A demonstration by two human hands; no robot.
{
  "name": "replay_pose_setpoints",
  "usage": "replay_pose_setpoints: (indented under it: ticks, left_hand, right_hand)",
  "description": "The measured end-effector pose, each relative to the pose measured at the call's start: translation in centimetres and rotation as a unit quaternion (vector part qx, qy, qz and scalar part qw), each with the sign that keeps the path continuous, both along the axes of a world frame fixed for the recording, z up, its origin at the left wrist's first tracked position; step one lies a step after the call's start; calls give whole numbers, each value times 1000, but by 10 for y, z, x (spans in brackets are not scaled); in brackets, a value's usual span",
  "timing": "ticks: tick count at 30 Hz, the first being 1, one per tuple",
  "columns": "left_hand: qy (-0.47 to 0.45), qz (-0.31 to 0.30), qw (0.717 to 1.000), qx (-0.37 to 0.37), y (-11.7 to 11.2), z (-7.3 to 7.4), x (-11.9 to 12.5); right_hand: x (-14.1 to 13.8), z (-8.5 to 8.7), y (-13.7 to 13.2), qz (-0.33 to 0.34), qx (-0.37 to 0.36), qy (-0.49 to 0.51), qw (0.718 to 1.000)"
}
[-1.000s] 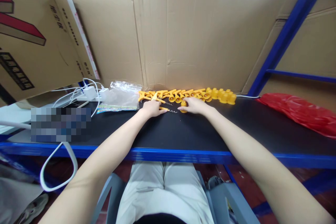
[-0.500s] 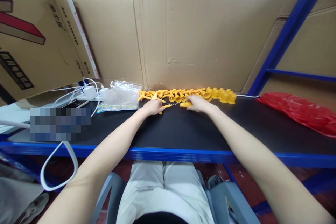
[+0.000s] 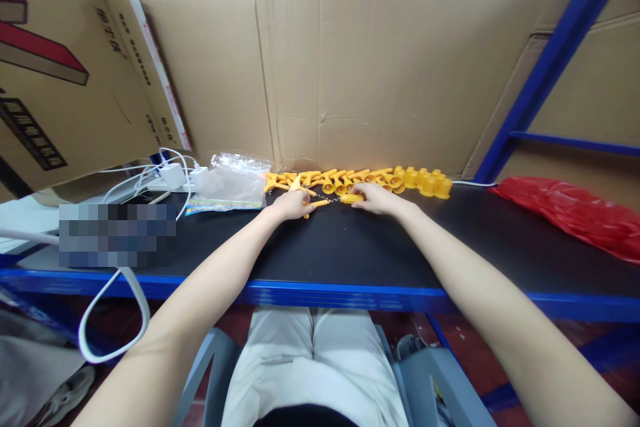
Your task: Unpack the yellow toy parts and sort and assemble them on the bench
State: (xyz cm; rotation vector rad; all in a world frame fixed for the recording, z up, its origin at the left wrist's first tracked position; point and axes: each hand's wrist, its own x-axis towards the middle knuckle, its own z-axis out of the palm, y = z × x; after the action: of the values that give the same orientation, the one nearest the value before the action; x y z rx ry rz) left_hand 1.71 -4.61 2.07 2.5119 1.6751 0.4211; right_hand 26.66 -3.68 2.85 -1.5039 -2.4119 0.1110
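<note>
My left hand (image 3: 291, 204) rests on the black tabletop (image 3: 350, 247), its fingers pinched on a small ridged yellow rod (image 3: 318, 203). My right hand (image 3: 376, 199) sits a little to the right with fingers closed on a short yellow cylinder piece (image 3: 352, 198). The two parts point toward each other with a small gap and a thin spring between them. Just behind both hands, a row of yellow plastic parts (image 3: 360, 180) lies along the foot of the cardboard wall (image 3: 350, 67): forked pieces at left, bell shapes in the middle, squat caps (image 3: 427, 183) at right.
A clear plastic bag (image 3: 233, 180) lies left of the parts. White chargers and cables (image 3: 173, 177) sit further left. A red plastic bag (image 3: 570, 213) lies at the far right. Blue shelf rails edge the table. A cardboard box (image 3: 60, 67) leans at the left.
My right hand turned its yellow piece from upright to lying sideways and moved it back toward the row. My left hand lifted the ridged rod slightly and brought it closer.
</note>
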Motion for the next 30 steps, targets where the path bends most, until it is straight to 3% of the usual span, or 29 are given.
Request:
replay_pose_setpoints:
  ticks: [6,14,18,23,30]
  left_hand:
    - [-27,-40,996,69,-1,-1,2]
    - [-57,-10,991,117,0,1,0]
    - [-50,-5,993,109,5,-1,-3]
    - [-57,-8,992,108,9,-1,-9]
    - [-74,-16,990,123,9,-2,-10]
  right_hand:
    - [-11,2,-7,82,30,52,995]
    - [-10,-1,-1,115,54,110,986]
    - [-6,-3,2,111,-12,198,974]
    - [-3,-4,4,104,-108,315,937]
    - [-7,-7,4,66,-154,328,930]
